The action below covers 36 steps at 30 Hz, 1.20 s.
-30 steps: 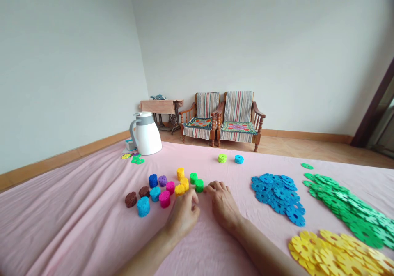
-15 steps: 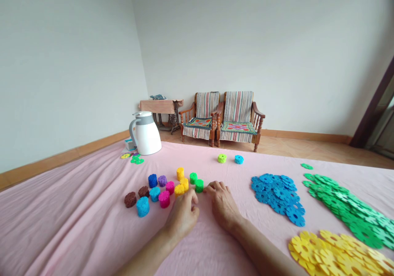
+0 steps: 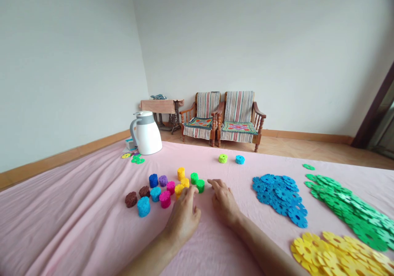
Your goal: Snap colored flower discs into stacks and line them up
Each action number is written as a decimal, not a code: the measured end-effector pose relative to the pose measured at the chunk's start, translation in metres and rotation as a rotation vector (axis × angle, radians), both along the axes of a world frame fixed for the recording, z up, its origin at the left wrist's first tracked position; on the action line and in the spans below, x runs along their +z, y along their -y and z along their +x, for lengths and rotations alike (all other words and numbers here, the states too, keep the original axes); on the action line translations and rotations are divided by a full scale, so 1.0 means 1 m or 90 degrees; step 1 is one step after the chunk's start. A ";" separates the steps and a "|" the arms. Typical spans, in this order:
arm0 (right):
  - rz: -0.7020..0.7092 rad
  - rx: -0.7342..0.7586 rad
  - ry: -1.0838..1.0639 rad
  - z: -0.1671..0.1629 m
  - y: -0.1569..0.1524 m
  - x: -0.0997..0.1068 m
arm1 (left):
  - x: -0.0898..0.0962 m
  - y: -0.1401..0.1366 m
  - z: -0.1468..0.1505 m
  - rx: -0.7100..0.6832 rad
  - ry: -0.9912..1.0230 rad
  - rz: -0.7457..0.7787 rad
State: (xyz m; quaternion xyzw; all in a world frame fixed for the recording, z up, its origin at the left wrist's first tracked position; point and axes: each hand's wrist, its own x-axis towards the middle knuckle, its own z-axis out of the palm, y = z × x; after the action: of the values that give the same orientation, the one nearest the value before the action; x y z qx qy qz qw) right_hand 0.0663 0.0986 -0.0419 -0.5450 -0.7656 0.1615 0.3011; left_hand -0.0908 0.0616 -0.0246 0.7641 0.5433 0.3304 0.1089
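My left hand (image 3: 184, 213) hovers over the cloth just in front of the yellow stack (image 3: 179, 190), which it partly covers. Its thumb stands apart from the fingers, and nothing shows between them. The fingertips are close to the nearer green stack (image 3: 200, 186); contact is unclear. To the right of that stack, my right hand (image 3: 224, 201) has its index finger stretched out, a small gap from the green pieces, and holds nothing visible. These stacks are small flower-shaped plastic discs piled into short cylinders. Magenta (image 3: 165, 199), light blue (image 3: 143, 207), brown (image 3: 131, 199), purple (image 3: 163, 180) and dark blue stacks (image 3: 153, 180) stand leftward.
Loose blue discs (image 3: 278, 196), green discs (image 3: 347, 206) and yellow discs (image 3: 335, 253) lie heaped at right. A lime stack (image 3: 223, 158) and a blue stack (image 3: 240, 159) stand farther back. A white jug (image 3: 149, 135) is at the far left of the pink cloth (image 3: 83, 210).
My left hand has loosened, its thumb spreading away from the fingers. My right hand has drawn slightly right, away from the green stack, its index finger now extended. The stacks keep their arrangement.
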 end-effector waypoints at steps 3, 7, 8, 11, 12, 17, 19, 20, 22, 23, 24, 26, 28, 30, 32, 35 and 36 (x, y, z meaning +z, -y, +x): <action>-0.052 -0.002 -0.050 0.001 -0.011 0.000 | 0.002 0.001 0.001 -0.002 -0.013 -0.010; -0.080 -0.001 -0.075 -0.004 -0.024 0.003 | 0.001 -0.001 0.002 -0.014 -0.017 -0.014; -0.078 -0.001 -0.076 -0.006 -0.026 0.003 | 0.000 -0.002 0.001 -0.015 -0.016 -0.015; -0.069 -0.001 -0.081 -0.013 -0.028 0.003 | -0.003 -0.005 0.001 -0.021 -0.016 -0.019; -0.066 -0.001 -0.083 -0.014 -0.028 0.002 | -0.004 -0.006 0.001 -0.021 -0.018 -0.021; -0.055 -0.005 -0.089 -0.015 -0.027 -0.002 | -0.003 -0.009 0.002 -0.006 -0.019 -0.037; -0.052 -0.005 -0.086 -0.015 -0.027 -0.002 | -0.002 -0.009 0.002 -0.003 -0.013 -0.043; -0.051 -0.005 -0.084 -0.015 -0.027 -0.002 | -0.002 -0.009 0.003 -0.003 -0.011 -0.045; -0.046 -0.006 -0.076 -0.015 -0.026 -0.002 | -0.001 -0.009 0.003 -0.001 -0.010 -0.049; -0.044 -0.007 -0.071 -0.015 -0.026 -0.001 | -0.001 -0.009 0.003 0.000 -0.011 -0.051; -0.042 -0.008 -0.066 -0.015 -0.025 -0.001 | 0.000 -0.009 0.003 0.001 -0.011 -0.053; -0.039 -0.009 -0.057 -0.016 -0.025 0.000 | 0.000 -0.009 0.004 0.002 -0.011 -0.056; -0.036 -0.010 -0.051 -0.016 -0.024 0.000 | 0.001 -0.009 0.004 0.002 -0.011 -0.058; -0.030 -0.012 -0.049 -0.016 -0.024 0.000 | 0.001 -0.009 0.005 0.003 -0.014 -0.055; -0.029 -0.012 -0.048 -0.016 -0.023 0.000 | 0.001 -0.009 0.005 0.005 -0.017 -0.051; -0.031 -0.013 -0.047 -0.016 -0.023 0.000 | 0.000 -0.009 0.005 0.009 -0.023 -0.047; -0.031 -0.013 -0.047 -0.016 -0.023 0.000 | 0.000 -0.010 0.005 0.009 -0.025 -0.046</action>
State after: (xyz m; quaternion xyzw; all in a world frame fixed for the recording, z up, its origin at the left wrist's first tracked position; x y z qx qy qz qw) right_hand 0.0506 0.1218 -0.0421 -0.5538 -0.7442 0.1970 0.3173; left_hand -0.0859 0.0711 -0.0243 0.7623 0.5620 0.2965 0.1232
